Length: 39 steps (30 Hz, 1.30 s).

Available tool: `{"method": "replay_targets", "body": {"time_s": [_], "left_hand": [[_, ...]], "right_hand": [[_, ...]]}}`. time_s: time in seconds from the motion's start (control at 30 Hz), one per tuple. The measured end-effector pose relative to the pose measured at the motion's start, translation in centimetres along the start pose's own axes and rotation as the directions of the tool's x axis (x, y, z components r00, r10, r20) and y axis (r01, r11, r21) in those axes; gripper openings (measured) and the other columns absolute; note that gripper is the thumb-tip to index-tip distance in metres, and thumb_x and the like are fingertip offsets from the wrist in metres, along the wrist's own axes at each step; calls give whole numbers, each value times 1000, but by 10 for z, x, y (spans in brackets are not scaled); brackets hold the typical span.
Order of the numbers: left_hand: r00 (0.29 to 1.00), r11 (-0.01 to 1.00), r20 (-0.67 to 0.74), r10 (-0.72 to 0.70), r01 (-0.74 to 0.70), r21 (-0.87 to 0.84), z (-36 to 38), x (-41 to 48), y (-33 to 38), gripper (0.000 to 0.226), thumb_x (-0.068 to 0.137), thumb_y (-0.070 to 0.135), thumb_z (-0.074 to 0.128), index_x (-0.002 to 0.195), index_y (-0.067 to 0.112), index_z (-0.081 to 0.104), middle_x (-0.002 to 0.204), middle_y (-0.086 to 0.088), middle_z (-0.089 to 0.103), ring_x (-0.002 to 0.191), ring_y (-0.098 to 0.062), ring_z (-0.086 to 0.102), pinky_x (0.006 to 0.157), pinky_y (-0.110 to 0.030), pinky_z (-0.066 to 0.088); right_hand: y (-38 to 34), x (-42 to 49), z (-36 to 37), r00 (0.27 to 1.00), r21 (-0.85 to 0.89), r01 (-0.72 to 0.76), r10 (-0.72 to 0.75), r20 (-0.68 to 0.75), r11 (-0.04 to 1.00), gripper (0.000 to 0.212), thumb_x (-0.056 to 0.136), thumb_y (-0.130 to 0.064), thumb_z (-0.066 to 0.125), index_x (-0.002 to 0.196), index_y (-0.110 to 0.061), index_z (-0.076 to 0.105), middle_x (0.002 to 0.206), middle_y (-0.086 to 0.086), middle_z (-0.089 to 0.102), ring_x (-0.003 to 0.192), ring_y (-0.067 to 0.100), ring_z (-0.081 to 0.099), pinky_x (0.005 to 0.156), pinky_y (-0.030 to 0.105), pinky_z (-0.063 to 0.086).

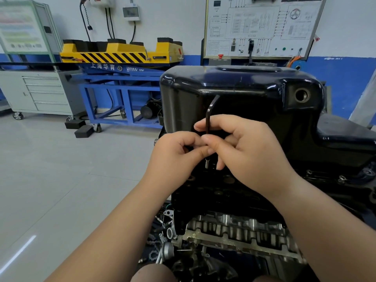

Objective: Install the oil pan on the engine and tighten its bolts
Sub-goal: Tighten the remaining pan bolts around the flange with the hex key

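The hex key (pixel 208 115) stands nearly upright, its long axis running top to bottom, with the short bent arm at the top leaning up and to the right. One small silver bolt (pixel 207 164) hangs on its lower tip, pointing down just below both grips. The left grip (pixel 179 151) has its fingers curled and pinches the shaft low down. The right grip (pixel 240 151) pinches it just above, thumb and forefinger closed on the shaft.

Right behind the grips sits one black oil pan (pixel 244 88), bulged side up on the engine (pixel 234 231). Its long axis runs left to right, and its drain hole (pixel 301 95), up and right of the grips, faces the camera. Two small silver bolt heads (pixel 309 171) show on the pan's edge, right of the right grip.

Below the left grip lie loose metal parts (pixel 166 249). Left of the grips is pale tiled floor (pixel 61 180) with two black blocks (pixel 81 128). Beyond stand a yellow and black striped lift table (pixel 122 52) on a blue frame, a grey drawer cabinet (pixel 40 92), a wiring diagram board (pixel 262 25) and a white wall with a blue lower band.
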<state>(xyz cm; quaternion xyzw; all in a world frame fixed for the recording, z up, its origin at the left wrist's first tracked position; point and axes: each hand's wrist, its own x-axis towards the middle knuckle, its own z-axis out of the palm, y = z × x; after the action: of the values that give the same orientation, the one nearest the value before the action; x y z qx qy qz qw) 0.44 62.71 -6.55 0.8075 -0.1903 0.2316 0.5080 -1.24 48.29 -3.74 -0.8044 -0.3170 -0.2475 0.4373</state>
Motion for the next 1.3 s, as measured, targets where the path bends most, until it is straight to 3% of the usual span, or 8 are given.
{"method": "replay_targets", "body": {"time_s": [0.13, 0.3, 0.53, 0.77, 0.9, 1.0, 1.17, 1.3], "left_hand": [[998, 996, 62, 26, -31, 82, -5, 2, 2, 13, 78, 25, 70, 67, 31, 67, 64, 1, 62, 57, 0, 51, 54, -9, 37], [1000, 1000, -13, 25, -25, 14, -2, -1, 4, 25, 73, 26, 74, 55, 30, 57, 54, 2, 53, 51, -8, 46, 48, -13, 36], [999, 999, 33, -14, 15, -36, -6, 1, 5, 9, 78, 19, 72, 71, 24, 72, 65, 8, 68, 60, -2, 60, 56, -13, 45], [1000, 998, -9, 12, -12, -62, -2, -2, 6, 10, 73, 23, 75, 67, 22, 67, 65, -8, 63, 67, -33, 58, 60, -37, 48], [1000, 998, -9, 12, -12, -69, -2, -2, 5, 8, 77, 17, 72, 71, 21, 69, 63, 1, 65, 59, -12, 59, 56, -23, 46], [1000, 997, 21, 3, -1, -79, -5, -1, 7, 13, 80, 15, 69, 74, 25, 71, 62, 9, 67, 60, -3, 59, 57, -14, 46], [1000, 997, 20, -10, 12, -80, -2, -2, 7, 13, 77, 20, 72, 72, 31, 68, 66, 4, 66, 63, -14, 61, 60, -26, 49], [999, 997, -16, -41, 40, -65, 0, -3, 3, 18, 73, 23, 73, 63, 33, 62, 59, 12, 61, 58, -13, 56, 55, -26, 46]], "right_hand": [[-1, 3, -2, 999, 56, -18, 20, -39, 998, 16, 86, -7, 63, 90, -21, 69, 78, -9, 70, 46, 3, 58, 52, 14, 48], [0, 4, 2, 990, -29, -13, 9, -139, 999, 12, 77, -19, 74, 73, -20, 62, 55, -20, 57, 54, -2, 57, 52, 9, 41], [-2, 1, -2, 1000, 29, -23, 23, -1, 999, 21, 88, -10, 61, 102, -23, 69, 64, -27, 64, 45, 5, 58, 53, 13, 49], [1, 3, 1, 988, 23, -40, 43, -149, 999, 13, 75, -18, 75, 71, -17, 63, 59, -15, 61, 53, -1, 57, 51, 8, 40], [0, 0, 2, 994, -39, -35, 31, -109, 999, 11, 81, -30, 67, 89, -23, 67, 70, -22, 62, 50, 9, 57, 53, 19, 49], [0, -1, -1, 1000, 9, -17, 17, -26, 1000, 21, 88, -15, 61, 107, -20, 68, 89, -14, 69, 47, 9, 59, 53, 22, 53], [0, 1, -1, 991, 116, -66, 79, -106, 991, 10, 79, -9, 72, 80, -18, 70, 69, -8, 67, 48, 0, 57, 49, 9, 43], [0, 0, 1, 990, 79, -87, 95, -100, 993, 9, 76, -19, 72, 79, -16, 64, 72, -1, 65, 46, 21, 53, 49, 32, 49]]}}
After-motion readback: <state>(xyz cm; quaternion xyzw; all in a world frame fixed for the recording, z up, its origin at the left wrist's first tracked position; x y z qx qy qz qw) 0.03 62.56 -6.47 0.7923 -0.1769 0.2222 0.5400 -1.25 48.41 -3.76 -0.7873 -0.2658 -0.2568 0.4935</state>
